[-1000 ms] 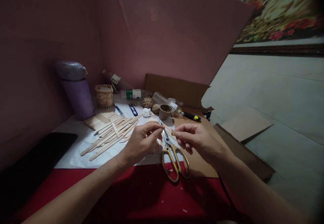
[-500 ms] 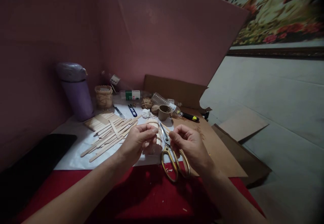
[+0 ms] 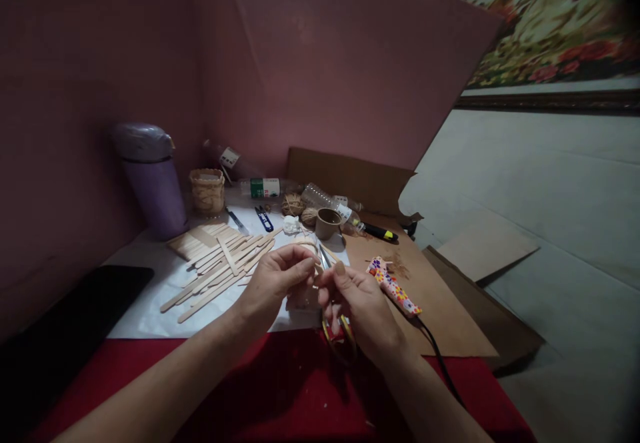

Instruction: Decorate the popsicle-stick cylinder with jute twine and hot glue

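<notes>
My left hand (image 3: pixel 285 273) is closed in a pinch, with thumb and index fingertip together. What it pinches is too small to make out. Close beside it on the right, my right hand (image 3: pixel 357 299) is also closed, fingertips pressed together near the left ones. Anything between them is hidden. Gold-handled scissors (image 3: pixel 325 257) show partly behind the right hand, blades pointing away and a handle loop below the fingers. Just past the left fingertips is a pale wooden-stick piece with a band (image 3: pixel 306 240), largely covered by the hand.
Loose craft sticks (image 3: pixel 225 273) lie on white paper (image 3: pixel 145 313). Behind are a woven pot (image 3: pixel 207 193), balls of twine (image 3: pixel 293 204), a tape roll (image 3: pixel 329 224) and plastic bottles (image 3: pixel 320 196). A flower-patterned glue gun (image 3: pixel 395 287) with a cord rests on cardboard (image 3: pixel 450 333). At left stands a purple tumbler (image 3: pixel 157 189).
My right hand has moved left toward my left hand and now covers much of the scissors. The glue gun, hidden before, has come into sight.
</notes>
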Demonstrator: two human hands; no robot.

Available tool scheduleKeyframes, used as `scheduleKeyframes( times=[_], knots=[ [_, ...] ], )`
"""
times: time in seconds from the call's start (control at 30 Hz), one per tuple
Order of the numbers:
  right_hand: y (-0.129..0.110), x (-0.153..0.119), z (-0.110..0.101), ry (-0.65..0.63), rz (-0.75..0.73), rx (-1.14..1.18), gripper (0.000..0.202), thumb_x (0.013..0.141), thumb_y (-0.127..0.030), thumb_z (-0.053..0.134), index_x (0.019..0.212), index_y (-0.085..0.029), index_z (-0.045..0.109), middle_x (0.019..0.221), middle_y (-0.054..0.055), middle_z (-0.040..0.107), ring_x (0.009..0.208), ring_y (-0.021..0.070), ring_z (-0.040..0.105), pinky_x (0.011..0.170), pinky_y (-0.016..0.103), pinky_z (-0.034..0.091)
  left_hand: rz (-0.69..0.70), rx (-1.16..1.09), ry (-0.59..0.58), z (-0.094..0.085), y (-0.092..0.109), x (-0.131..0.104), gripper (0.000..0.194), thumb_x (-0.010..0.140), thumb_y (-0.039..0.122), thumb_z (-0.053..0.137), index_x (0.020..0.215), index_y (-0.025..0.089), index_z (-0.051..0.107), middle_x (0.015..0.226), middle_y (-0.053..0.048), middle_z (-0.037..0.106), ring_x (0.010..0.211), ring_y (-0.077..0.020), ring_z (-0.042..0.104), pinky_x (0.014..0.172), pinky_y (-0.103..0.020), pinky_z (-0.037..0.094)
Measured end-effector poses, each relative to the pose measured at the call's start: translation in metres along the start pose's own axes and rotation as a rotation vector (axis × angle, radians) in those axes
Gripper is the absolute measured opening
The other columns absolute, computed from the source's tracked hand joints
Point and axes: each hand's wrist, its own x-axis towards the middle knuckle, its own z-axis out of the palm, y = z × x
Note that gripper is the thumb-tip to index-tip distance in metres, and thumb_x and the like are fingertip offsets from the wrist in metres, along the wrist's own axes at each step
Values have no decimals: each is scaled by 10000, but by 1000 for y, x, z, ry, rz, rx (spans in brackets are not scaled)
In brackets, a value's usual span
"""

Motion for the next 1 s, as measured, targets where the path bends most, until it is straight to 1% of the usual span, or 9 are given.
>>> scheduleKeyframes(
  times=[0.1, 0.2, 0.27, 0.37, 0.47, 0.53, 0.7, 0.87, 1.0],
  knots=[
    [0, 1, -1, -109, 123, 185, 381, 781, -525, 688, 790, -151, 615, 600, -40, 572, 383, 41, 459, 321, 135, 394, 24, 0, -6, 0, -2, 0, 251, 711, 360, 771, 765, 156, 636, 517, 49, 544, 386, -25, 379, 374, -141, 241],
    [-2, 1, -1, -177, 165, 291, 319, 773, -443, 729, 802, -151, 604, 594, -49, 556, 404, 39, 459, 311, 117, 392, 16, 10, -49, -1, -3, -1, 250, 721, 361, 768, 783, 151, 649, 573, 22, 595, 417, -30, 413, 395, -143, 261],
    [-2, 0, -1, -201, 171, 327, 291, 776, -405, 737, 786, -155, 588, 581, -52, 547, 412, 39, 450, 308, 110, 392, 17, 22, -69, -2, -3, -1, 240, 735, 360, 758, 800, 148, 664, 569, 23, 588, 424, -31, 413, 398, -145, 274],
    [-1, 0, -1, -142, 112, 312, 270, 778, -371, 741, 758, -158, 576, 577, -53, 556, 403, 36, 451, 312, 111, 401, 30, 32, -57, -2, -4, -1, 234, 758, 359, 741, 838, 145, 689, 557, 31, 564, 431, -33, 413, 395, -144, 286],
    [2, 0, 0, -38, 25, 232, 268, 784, -379, 730, 751, -152, 592, 579, -52, 571, 387, 38, 464, 315, 126, 421, 29, 54, -35, -2, -4, 0, 247, 769, 375, 726, 776, 132, 687, 568, 22, 567, 435, -37, 430, 385, -145, 298],
    [2, 0, 2, 5, -5, 185, 280, 795, -399, 715, 740, -152, 595, 570, -55, 571, 373, 37, 459, 312, 130, 418, 33, 77, -21, -1, -4, 1, 265, 753, 382, 738, 727, 125, 678, 556, 17, 567, 425, -42, 436, 372, -149, 304],
    [1, -2, 3, 38, -54, 95, 312, 795, -433, 706, 716, -157, 584, 541, -53, 574, 366, 43, 467, 325, 136, 407, 17, 114, 3, 1, -2, -1, 266, 710, 371, 770, 704, 124, 673, 469, 27, 540, 361, -40, 406, 342, -151, 287],
    [4, -1, 2, 100, -119, 14, 404, 854, -535, 594, 773, -141, 629, 556, -35, 577, 396, 48, 484, 364, 145, 420, -78, 7, 76, 1, 1, -2, 258, 663, 344, 796, 657, 146, 631, 491, 34, 547, 374, -40, 439, 353, -137, 291],
    [5, -2, 4, 99, -131, -67, 366, 846, -504, 626, 753, -151, 600, 573, -42, 570, 422, 48, 483, 370, 139, 410, -64, 50, 93, 1, 0, -1, 250, 688, 352, 774, 653, 146, 637, 481, 27, 553, 350, -39, 417, 335, -141, 275]
  ],
)
